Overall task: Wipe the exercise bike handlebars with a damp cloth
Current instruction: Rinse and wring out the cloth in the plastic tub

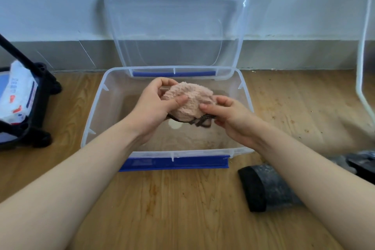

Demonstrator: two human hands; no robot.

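Observation:
A fluffy pink cloth [189,97] with a dark brown trim is bunched into a ball above a clear plastic tub [95,107]. My left hand [154,105] grips its left side, thumb pressed on top. My right hand [229,117] holds its right side and the brown trim. Both hands hover over the inside of the tub, which seems to hold shallow water. The exercise bike's handlebars are out of view.
The tub's clear lid [174,30] leans against the wall behind it. A blue clip [174,163] runs along the tub's front edge. A black cart [38,111] with a white packet [18,95] stands at the left. A black foot piece [261,186] lies on the wooden floor at the right.

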